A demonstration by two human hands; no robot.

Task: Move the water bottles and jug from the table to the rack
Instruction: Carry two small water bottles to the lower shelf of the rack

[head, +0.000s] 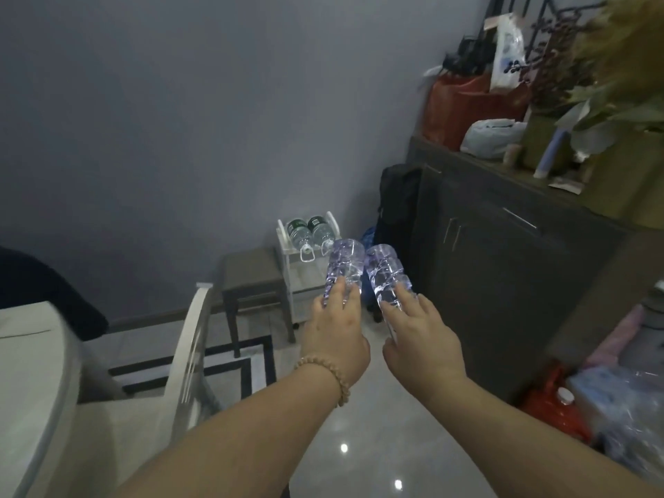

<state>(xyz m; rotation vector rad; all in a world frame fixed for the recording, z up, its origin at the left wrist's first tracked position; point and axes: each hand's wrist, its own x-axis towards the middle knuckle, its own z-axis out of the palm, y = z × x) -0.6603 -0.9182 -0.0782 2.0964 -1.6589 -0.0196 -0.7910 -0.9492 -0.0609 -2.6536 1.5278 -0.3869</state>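
— Hands?
— Left hand (334, 336): fingers curled round a clear bottle (341, 264). Right hand (420, 336): fingers curled round a second clear bottle (384, 271). Both bottles at frame centre, side by side.
— Rack?
— White rack (287, 239) just above centre, carrying two green-labelled bottles (309, 230) lying down.

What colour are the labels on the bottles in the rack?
Dark green; the labels show best in the head view.

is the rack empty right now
No, two green-labelled bottles lie side by side on top of the white rack.
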